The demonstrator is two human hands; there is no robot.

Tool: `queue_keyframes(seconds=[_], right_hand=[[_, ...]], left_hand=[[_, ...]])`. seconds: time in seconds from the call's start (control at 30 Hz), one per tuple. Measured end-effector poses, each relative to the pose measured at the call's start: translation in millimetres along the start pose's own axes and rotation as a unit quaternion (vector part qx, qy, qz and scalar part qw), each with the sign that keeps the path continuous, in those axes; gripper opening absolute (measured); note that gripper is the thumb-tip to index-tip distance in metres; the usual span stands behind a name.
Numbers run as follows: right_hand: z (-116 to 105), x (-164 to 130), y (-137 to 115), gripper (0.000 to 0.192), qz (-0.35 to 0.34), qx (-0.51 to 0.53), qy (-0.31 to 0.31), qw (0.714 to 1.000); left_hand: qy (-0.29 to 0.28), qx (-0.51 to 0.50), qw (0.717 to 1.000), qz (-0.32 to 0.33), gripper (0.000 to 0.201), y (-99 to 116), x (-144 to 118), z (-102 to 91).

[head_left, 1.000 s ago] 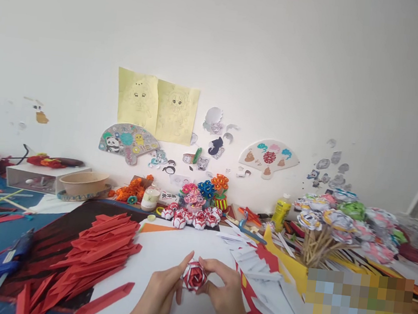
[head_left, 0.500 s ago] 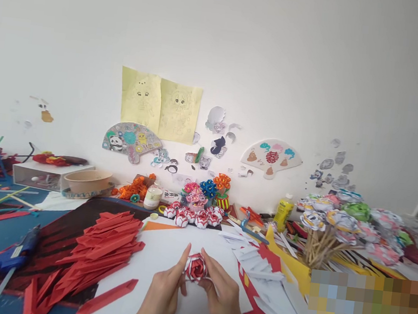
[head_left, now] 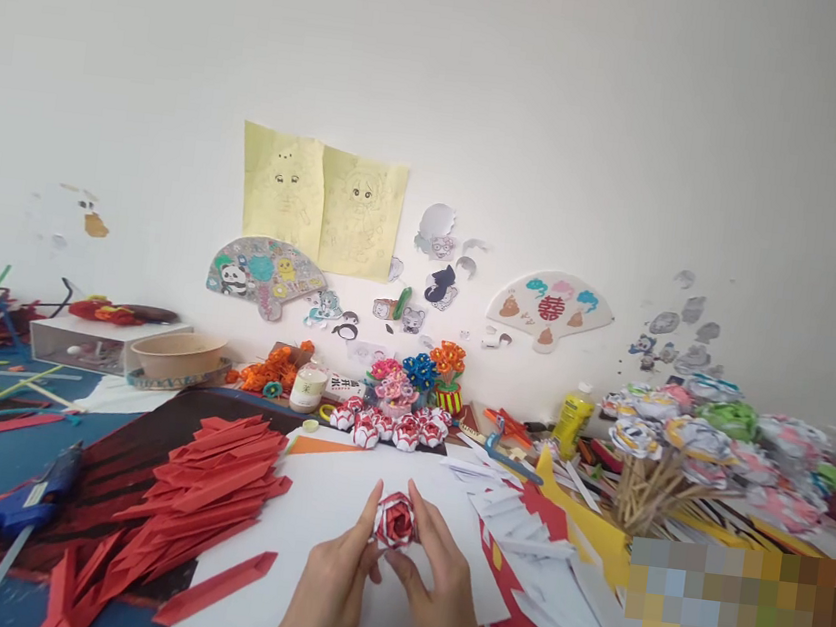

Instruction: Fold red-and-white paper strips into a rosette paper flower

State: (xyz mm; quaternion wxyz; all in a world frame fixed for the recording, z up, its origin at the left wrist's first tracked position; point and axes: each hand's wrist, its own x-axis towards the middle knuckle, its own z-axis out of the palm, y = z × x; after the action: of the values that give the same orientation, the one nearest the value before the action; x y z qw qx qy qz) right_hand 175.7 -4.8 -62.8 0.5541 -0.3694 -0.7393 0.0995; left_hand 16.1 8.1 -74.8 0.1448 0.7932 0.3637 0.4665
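Compared with a second ago, the red-and-white folded-paper rose (head_left: pixel 394 520) sits slightly higher at the lower centre of the frame, and the index finger of the right hand (head_left: pixel 444 580), bent around the flower then, now lies straighter along its side. Both the left hand (head_left: pixel 333 578) and the right reach up from the bottom edge, fingertips pointing upward, right thumb below, grasping the rose between them above a white paper sheet (head_left: pixel 326 489). Red folded paper strips (head_left: pixel 209 491) (one lies apart) remain heaped at lower left
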Motion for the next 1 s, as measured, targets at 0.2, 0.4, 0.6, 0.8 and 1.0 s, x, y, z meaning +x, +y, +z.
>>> queue_keyframes(seconds=[0.2,0.4,0.6,0.8,1.0], right_hand=[[-11,9,-4,0.051,0.034,0.028,-0.018,0.999],[-15,8,-1,0.054,0.059,0.062,-0.042,0.995],[-20,6,-1,0.054,0.067,0.081,-0.072,0.992],[-19,7,1,0.049,0.080,0.096,-0.071,0.990],[-20,10,1,0.043,0.082,0.089,-0.073,0.990]], left_hand=[[-0.034,-0.018,0.998,-0.045,0.056,10,4,-6.5],[-0.039,-0.024,0.996,-0.077,0.059,6,6,-13.3],[-0.049,-0.024,0.997,-0.060,0.064,5,11,-19.5],[-0.028,0.027,0.998,-0.042,0.055,5,9,-18.7],[0.029,0.133,0.991,0.014,0.046,5,9,-20.5]])
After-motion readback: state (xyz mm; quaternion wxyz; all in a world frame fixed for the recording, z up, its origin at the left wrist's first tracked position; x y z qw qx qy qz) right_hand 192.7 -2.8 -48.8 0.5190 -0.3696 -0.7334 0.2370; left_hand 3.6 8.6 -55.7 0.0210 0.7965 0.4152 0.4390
